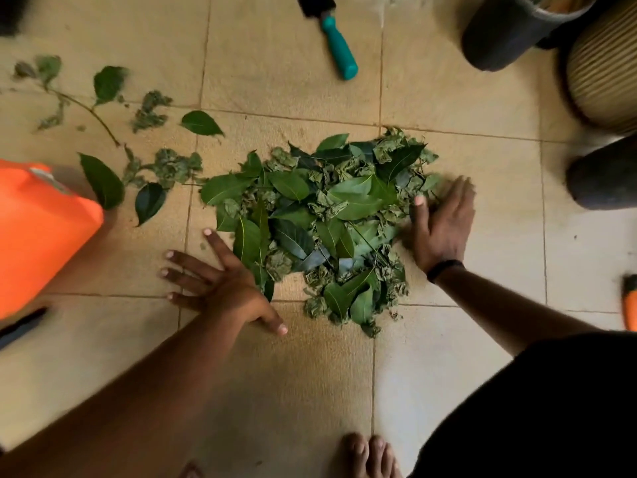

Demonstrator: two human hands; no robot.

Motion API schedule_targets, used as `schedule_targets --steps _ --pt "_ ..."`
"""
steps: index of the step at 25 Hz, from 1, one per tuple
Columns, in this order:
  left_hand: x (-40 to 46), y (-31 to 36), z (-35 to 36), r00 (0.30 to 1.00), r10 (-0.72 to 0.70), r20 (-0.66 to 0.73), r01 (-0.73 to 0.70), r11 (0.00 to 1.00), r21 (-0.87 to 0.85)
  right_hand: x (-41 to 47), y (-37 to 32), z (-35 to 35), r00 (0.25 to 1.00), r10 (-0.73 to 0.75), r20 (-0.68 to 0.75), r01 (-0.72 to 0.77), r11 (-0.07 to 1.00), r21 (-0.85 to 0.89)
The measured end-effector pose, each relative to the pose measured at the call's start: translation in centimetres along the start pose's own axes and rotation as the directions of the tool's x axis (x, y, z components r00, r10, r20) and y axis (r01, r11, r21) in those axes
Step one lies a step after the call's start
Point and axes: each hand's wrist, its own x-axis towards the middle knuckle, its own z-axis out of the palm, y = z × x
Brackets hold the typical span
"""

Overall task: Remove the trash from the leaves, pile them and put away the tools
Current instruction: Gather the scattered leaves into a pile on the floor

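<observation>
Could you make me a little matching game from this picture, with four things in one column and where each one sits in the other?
Things:
1. leaf pile
2. trowel
3. orange container
4. leafy twig

Places:
A. left edge of the view, beside loose leaves
B. between the two open hands
C. top of the view, above the pile
D. upper left, apart from the pile

Pairs: 1-B, 2-C, 3-A, 4-D
</observation>
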Motion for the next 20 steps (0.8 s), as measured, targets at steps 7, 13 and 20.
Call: schedule_targets --steps 7,13,20 --pt "-0.6 0.4 -0.3 1.000 -0.012 0.017 0.012 1.000 0.022 1.9 -5.1 0.3 0.977 -0.212 -0.015 0.210 0.953 0.219" --pt "-0.6 0.4 -0.6 1.000 -0.003 0.022 0.003 1.000 0.008 9.4 -7.1 -0.9 0.940 -0.194 0.279 0.141 0.970 0.197" --pt "-0.2 0.1 -0.4 1.000 0.012 0.021 -0.012 1.000 -0.010 6.3 -11.2 -1.1 0.819 -0.467 0.333 0.493 0.870 0.008"
